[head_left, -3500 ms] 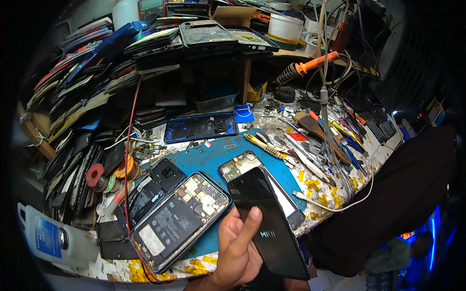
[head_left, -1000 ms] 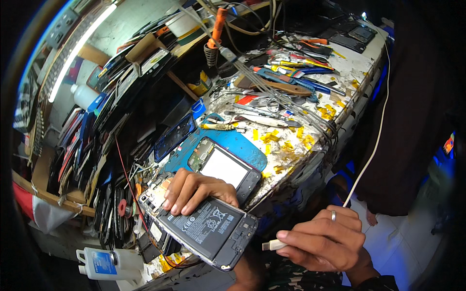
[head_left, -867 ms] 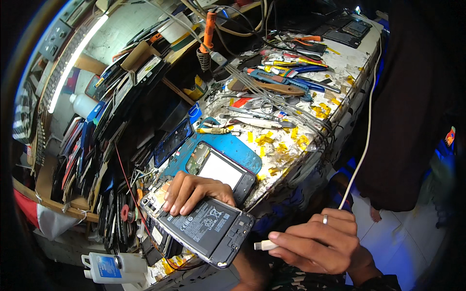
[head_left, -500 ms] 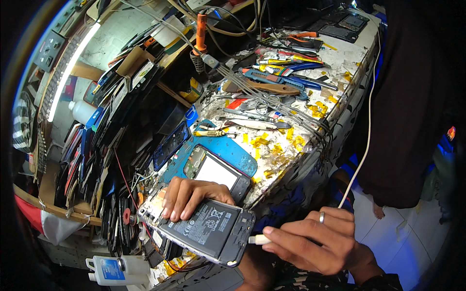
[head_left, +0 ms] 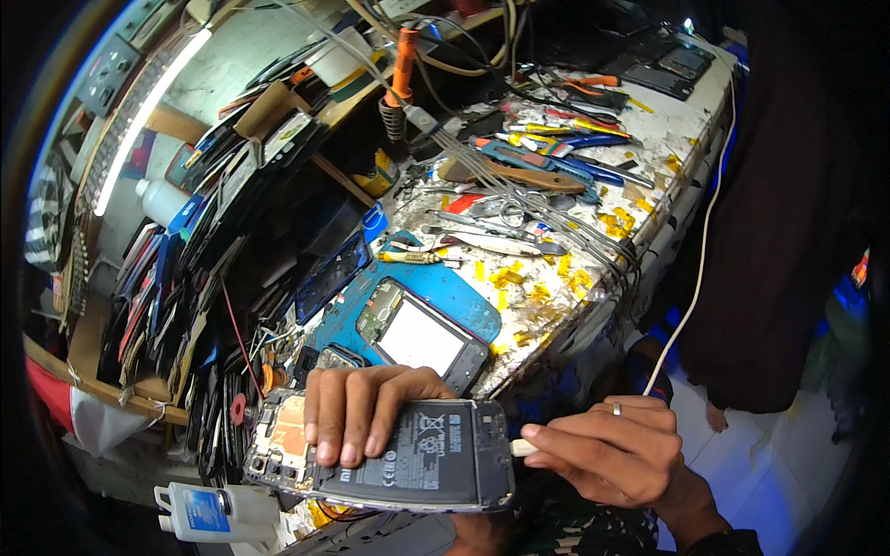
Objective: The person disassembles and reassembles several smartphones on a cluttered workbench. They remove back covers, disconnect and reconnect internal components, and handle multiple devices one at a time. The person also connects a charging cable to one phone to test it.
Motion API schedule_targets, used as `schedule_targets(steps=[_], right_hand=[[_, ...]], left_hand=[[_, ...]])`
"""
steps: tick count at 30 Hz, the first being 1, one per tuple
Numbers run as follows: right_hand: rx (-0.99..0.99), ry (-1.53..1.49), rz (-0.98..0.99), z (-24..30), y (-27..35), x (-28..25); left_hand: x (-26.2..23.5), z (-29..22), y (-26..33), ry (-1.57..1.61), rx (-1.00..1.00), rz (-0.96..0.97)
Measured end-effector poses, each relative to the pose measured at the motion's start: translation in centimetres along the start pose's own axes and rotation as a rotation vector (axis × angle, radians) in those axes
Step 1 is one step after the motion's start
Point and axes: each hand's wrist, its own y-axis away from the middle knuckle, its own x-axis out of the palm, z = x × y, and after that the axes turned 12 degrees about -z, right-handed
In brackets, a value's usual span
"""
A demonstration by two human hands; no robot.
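From my remote seat, the heap of phone parts at the left is too jumbled to sort out, and the white cable (head_left: 700,241) runs off the top edge. The tabletop (head_left: 649,139) is paint-flecked and crowded with tweezers, pliers and a soldering iron (head_left: 401,69), with a blue mat (head_left: 464,301) under a second opened phone (head_left: 422,338). My left hand (head_left: 366,412) presses curled fingers on the opened smartphone (head_left: 389,459), held low in front of the tabletop edge. My right hand (head_left: 616,454) pinches the white cable plug (head_left: 525,448) at the phone's end.
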Motion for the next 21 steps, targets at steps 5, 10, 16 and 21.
schedule_targets(steps=[5, 10, 16, 21], right_hand=[[0.048, 0.006, 0.080, 0.2, -0.9, -0.1], [-0.158, 0.158, 0.109, 1.0, -1.1, 0.8], [-0.124, 0.192, 0.105, 1.2, -0.7, 0.3], [-0.052, 0.184, -0.032, 0.9, -0.6, -0.2]], left_hand=[[-0.4, 0.2, 0.3, -0.010, -0.001, 0.002], [-0.8, 1.2, 1.4, 0.001, -0.055, 0.014], [0.9, 0.9, 2.7, -0.250, -0.084, -0.097], [2.3, 0.6, 3.7, -0.482, -0.081, -0.210]])
